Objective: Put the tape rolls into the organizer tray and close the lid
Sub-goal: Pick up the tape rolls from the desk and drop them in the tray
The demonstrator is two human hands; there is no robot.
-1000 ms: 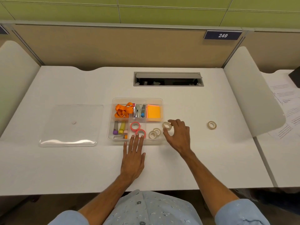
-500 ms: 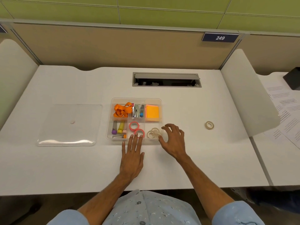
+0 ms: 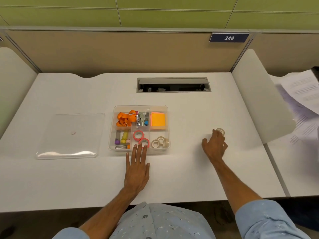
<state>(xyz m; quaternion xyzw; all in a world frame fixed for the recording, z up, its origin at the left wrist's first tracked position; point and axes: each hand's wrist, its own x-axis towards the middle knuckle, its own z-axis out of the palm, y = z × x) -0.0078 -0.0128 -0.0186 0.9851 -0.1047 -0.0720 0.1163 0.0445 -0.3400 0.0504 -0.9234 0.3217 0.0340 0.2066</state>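
The clear organizer tray (image 3: 140,107) sits mid-desk with its lid off. Its near right compartment holds three beige tape rolls (image 3: 160,141), and the near middle one holds two pink tape rolls (image 3: 138,135). My left hand (image 3: 137,171) lies flat on the desk, fingertips on the tray's near edge, holding nothing. My right hand (image 3: 214,147) is out to the right with fingers apart, its fingertips at a lone beige tape roll (image 3: 220,131) lying on the desk. The clear lid (image 3: 69,135) lies flat left of the tray.
Orange lanyard (image 3: 125,118), stapler and clips (image 3: 142,119), orange sticky notes (image 3: 158,120) and markers (image 3: 121,138) fill the other compartments. A cable slot (image 3: 173,85) opens at the back. A white divider panel (image 3: 262,100) stands at right, with papers (image 3: 303,94) beyond it.
My right hand dropped a beige roll into the tray's near right compartment, then swung right to the lone roll on the desk. My left hand stayed put.
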